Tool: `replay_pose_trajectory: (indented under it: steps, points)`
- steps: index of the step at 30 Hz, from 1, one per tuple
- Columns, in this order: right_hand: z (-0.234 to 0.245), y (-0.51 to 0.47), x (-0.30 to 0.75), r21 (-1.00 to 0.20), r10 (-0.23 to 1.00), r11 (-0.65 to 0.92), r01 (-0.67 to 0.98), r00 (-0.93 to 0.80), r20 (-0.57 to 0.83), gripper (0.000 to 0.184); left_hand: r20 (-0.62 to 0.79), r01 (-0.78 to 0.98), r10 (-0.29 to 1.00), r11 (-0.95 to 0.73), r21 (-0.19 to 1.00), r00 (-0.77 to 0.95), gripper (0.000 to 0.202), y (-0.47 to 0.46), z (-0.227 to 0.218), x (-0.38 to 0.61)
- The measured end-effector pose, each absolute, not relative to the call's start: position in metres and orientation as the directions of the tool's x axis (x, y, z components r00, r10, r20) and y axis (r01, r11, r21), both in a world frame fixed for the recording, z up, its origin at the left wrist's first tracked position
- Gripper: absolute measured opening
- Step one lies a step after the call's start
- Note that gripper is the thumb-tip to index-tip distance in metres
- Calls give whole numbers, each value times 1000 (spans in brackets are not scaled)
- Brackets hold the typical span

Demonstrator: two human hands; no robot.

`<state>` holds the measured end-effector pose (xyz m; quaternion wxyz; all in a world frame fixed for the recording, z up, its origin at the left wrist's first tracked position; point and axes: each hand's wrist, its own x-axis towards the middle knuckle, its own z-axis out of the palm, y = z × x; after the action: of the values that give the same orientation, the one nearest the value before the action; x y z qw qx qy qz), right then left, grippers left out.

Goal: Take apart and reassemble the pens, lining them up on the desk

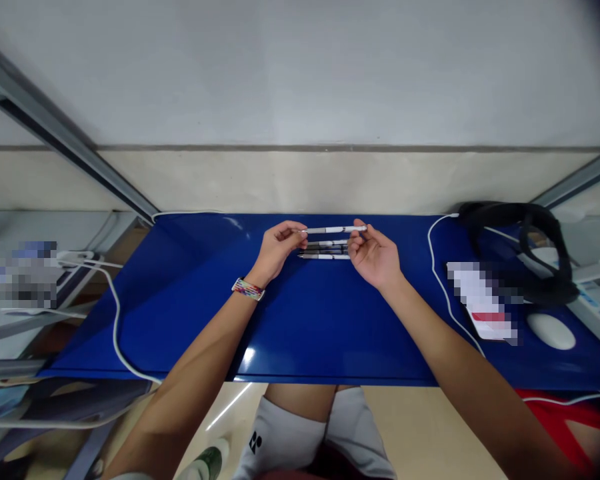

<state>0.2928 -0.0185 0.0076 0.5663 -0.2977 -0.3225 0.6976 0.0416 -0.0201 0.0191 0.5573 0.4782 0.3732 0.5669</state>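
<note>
Both hands hold one white and grey pen [333, 230] level above the blue table [190, 313]. My left hand [278, 249] pinches the pen's left end; a striped band is on that wrist. My right hand [375, 255] pinches the right end with thumb and fingertips. Just below the held pen, three more pens [325, 251] lie side by side on the table between my hands.
A white cable [115, 320] runs over the table's left edge. On the right lie a black strap [520, 247], another white cable [443, 287], a blurred card [483, 300] and a white mouse [551, 331]. Metal frame bars rise at both sides. My knees show below the front edge.
</note>
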Motion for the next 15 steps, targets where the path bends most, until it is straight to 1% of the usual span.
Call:
replay_pose_trajectory:
  steps: [3, 9, 13, 15]
  points:
    - [9, -19, 293, -761, 979, -175, -625, -192, -67, 30, 129, -277, 989, -104, 955, 73, 25, -20, 19, 41]
    - [9, -19, 294, -666, 966, -255, -701, -222, -135, 20, 129, -289, 989, -104, 952, 71, 27, -19, 19, 41]
    - [14, -21, 294, -561, 949, -312, -767, -284, -141, 29, 129, -293, 990, -106, 950, 61, 27, -20, 20, 41]
    - [15, -20, 293, -528, 943, -332, -781, -291, -162, 28, 128, -296, 990, -105, 950, 59, 27, -21, 20, 41]
